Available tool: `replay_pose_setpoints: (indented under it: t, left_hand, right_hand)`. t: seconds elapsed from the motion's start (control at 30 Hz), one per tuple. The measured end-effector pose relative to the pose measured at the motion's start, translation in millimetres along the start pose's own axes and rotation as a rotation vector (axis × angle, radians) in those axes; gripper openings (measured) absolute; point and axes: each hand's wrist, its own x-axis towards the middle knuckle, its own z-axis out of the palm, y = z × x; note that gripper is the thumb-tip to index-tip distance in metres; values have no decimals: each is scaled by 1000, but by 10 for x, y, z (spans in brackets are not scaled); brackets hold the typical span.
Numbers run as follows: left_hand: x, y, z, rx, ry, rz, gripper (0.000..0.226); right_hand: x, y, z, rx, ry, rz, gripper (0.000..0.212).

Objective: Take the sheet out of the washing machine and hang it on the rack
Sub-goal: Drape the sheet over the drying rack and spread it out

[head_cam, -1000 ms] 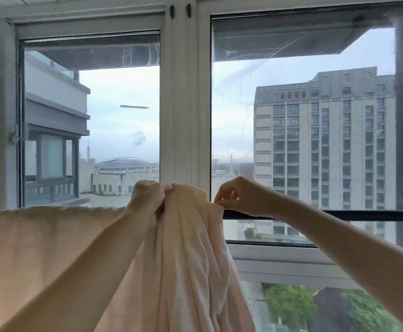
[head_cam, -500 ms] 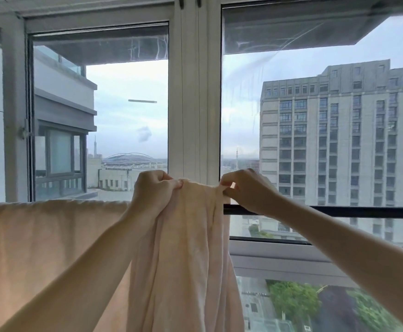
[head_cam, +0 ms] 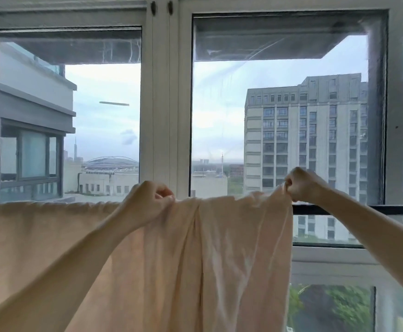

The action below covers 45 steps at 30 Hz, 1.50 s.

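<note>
Sheet point(head_cam: 219, 248) is now spread wider along the rack bar point(head_cam: 353, 209): its top edge is pinched by the left hand point(head_cam: 147, 200) and gripped by the right hand point(head_cam: 301, 185), which was moved rightward; hanging seems nearly finished.

A wide window point(head_cam: 279, 111) with pale frames fills the wall, split by a thick central post point(head_cam: 165, 104). Soft grey daylight comes through the glass. Outside stand a tall grey apartment block point(head_cam: 310, 140) on the right, a nearer building point(head_cam: 32, 121) on the left, a domed stadium point(head_cam: 113, 161) far off, and trees point(head_cam: 334, 305) below.
</note>
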Motion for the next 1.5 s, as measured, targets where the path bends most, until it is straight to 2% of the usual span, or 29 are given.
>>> replay_pose_setpoints:
  t: [0.07,0.1,0.2,0.27,0.37,0.57,0.7,0.8,0.9,1.0,1.1,1.23,1.37,1.5]
  left_hand:
    - [-15,52,78,-2,-43,23,6]
    - [-16,71,107,1,-35,33,8]
    - [-15,80,130,25,24,45,14]
    - [-19,60,113,40,59,44,18]
    - [-42,33,108,45,86,52,16]
    - [-35,-8,166,3,217,51,12]
    - [25,105,305,-2,279,60,10]
    - [63,138,366,-56,324,19,11]
    - [71,155,376,-113,317,-1,14]
    - [63,244,412,-139,267,8,21]
    - [43,360,485,-141,118,82,12]
    - [8,464,548,-80,-26,185,7]
    - [-20,497,602,-110,0,209,10]
    - [-33,445,579,-48,111,211,15]
  right_hand:
    - [-83,-112,-19,44,-248,-127,17]
    - [-142,-223,-31,81,-317,-189,14]
    - [-283,-594,-70,300,-376,-286,22]
    - [-361,-756,-39,345,-356,-364,24]
    - [-448,-826,149,162,-219,-503,23]
    - [-455,-642,232,289,-7,-446,15]
    - [-414,-330,97,123,94,-404,20]
    - [-392,78,-16,-53,162,-264,25]
    - [-427,555,-152,-201,177,-22,31]
    - [-503,699,-261,-290,149,90,21]
    - [-534,577,-264,-247,162,-47,14]
    - [-631,185,-190,70,30,-273,24]
    - [-734,-45,-83,36,28,-376,22]
    - [-747,11,-55,15,40,-351,24]
